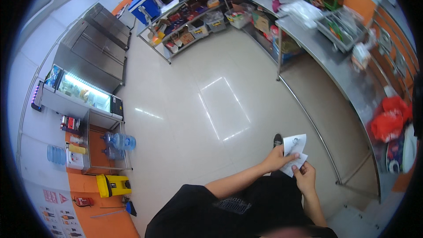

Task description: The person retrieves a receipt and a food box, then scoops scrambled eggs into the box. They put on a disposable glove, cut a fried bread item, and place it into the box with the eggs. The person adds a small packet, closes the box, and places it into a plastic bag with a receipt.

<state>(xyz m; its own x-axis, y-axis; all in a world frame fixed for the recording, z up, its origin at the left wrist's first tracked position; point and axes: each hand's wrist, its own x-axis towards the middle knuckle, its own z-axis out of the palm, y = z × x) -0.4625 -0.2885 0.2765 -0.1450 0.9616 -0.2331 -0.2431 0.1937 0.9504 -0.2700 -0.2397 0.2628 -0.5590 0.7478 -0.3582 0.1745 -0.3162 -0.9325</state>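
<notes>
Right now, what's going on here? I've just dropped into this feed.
A person stands on a pale tiled floor in a shop's back area, holding a few white paper slips in both hands. The left hand grips them from the left side, and the right hand pinches their lower edge. A long steel counter runs along the right, with a red plastic bag on it.

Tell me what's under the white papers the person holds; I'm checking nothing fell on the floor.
Under the white papers, held by the left hand and right hand, lie pale floor tiles and a black shoe. The floor directly beneath them is hidden.
</notes>
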